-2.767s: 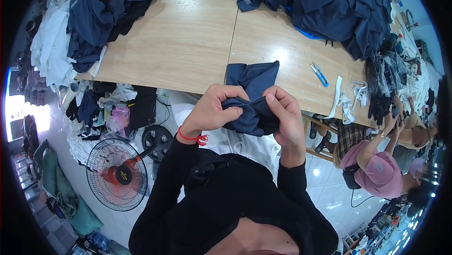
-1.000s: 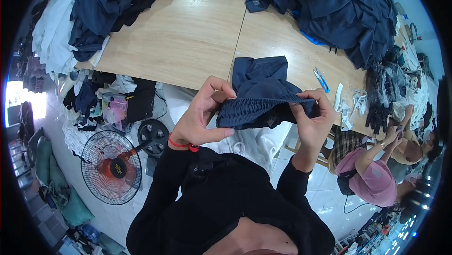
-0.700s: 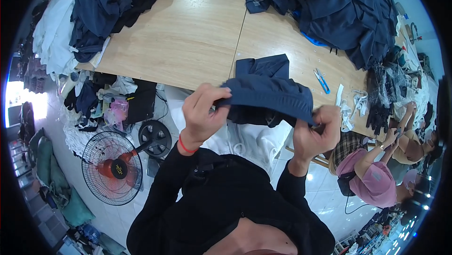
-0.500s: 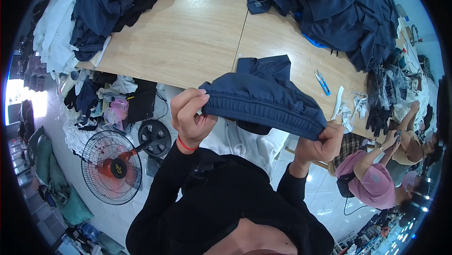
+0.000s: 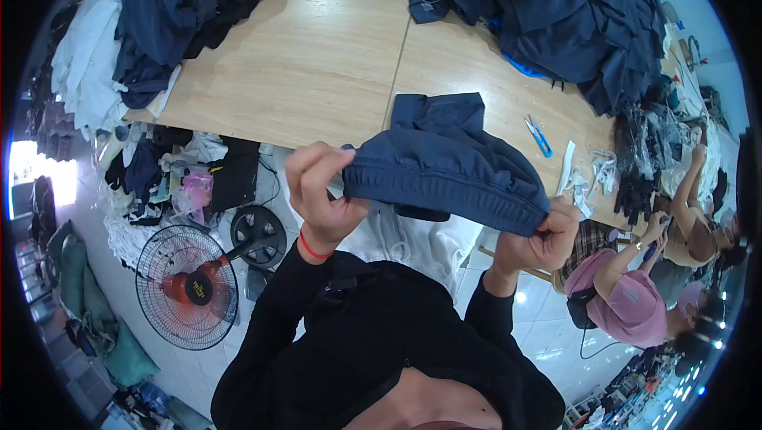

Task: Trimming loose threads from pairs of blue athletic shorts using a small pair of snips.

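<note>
Between my hands stretches the ribbed elastic waistband of dark navy pants (image 5: 444,164). Their lower part lies folded on the wooden table's near edge; whether the legs are long or short I cannot tell. My left hand (image 5: 320,192), with a red cord at its wrist, holds the waistband's left end between thumb and fingers. At the right end, my right hand (image 5: 540,239) pinches the band with thumb against curled fingers. Blue-handled thread snips (image 5: 539,137) lie on the table to the right of the pants, apart from both hands.
Navy garments are heaped at the table's (image 5: 294,73) far right (image 5: 548,17) and far left (image 5: 175,9). White scraps (image 5: 578,184) lie near the right edge. A standing fan (image 5: 190,287) is at my left. Two people sit at right, one in a pink top (image 5: 627,299).
The waistband stays stretched between both hands, nearly in place. My left-hand fingers have shifted slightly on its end. The whole view has moved a little.
</note>
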`<state>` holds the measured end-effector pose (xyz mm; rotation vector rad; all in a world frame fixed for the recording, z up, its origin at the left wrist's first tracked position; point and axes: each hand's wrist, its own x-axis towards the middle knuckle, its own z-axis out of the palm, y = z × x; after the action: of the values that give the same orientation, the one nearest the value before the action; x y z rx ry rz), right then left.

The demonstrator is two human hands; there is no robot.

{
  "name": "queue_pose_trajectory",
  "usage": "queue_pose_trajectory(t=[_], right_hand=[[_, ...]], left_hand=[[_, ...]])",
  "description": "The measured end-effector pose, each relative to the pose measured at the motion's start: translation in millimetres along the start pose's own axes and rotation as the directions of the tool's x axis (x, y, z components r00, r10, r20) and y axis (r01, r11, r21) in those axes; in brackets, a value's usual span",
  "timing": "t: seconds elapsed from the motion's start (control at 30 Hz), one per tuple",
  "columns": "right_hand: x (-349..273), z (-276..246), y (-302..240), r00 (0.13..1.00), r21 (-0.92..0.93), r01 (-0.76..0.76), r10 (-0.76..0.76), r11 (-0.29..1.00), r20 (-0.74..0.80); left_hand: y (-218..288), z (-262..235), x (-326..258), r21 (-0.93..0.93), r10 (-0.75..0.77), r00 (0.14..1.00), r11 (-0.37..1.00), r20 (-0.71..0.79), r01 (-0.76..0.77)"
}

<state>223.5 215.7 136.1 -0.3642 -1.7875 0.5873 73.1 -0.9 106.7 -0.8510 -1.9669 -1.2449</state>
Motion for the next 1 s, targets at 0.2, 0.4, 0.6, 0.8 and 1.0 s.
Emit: queue_pose_trajectory(t=[0.2, 0.4, 0.6, 0.8, 1.0], right_hand=[[-0.8, 7.4, -7.8, 0.998, -0.003, 0.009, -0.009, 1.000, 0.066], [-11.6, 11.6, -5.5, 0.985, 0.033, 0.090, -0.094, 0.995, 0.145], [-16.7, 6.7, -16.6, 0.881, 0.255, 0.186, -0.277, 0.949, 0.385], [-18.1, 19.5, -26.5, 0.826, 0.343, 0.209, -0.352, 0.916, 0.440], [-15.6, 24.1, -19.6, 0.483, 0.170, -0.174, -0.066, 0.970, 0.873]], left_hand=[[0.5, -1.9, 3.3, -0.283, -0.675, 0.642, 0.576, 0.363, 0.767], [5.0, 11.2, -6.8, -0.419, -0.559, 0.110, -0.464, 0.822, 0.780], [9.8, 14.7, 4.8, -0.569, -0.399, 0.406, -0.609, 0.822, 0.553], [10.5, 18.5, 2.2, -0.597, -0.578, 0.355, -0.302, 0.735, 0.744], [14.7, 6.8, -1.3, -0.646, -0.628, 0.556, 0.110, 0.544, 0.756]])
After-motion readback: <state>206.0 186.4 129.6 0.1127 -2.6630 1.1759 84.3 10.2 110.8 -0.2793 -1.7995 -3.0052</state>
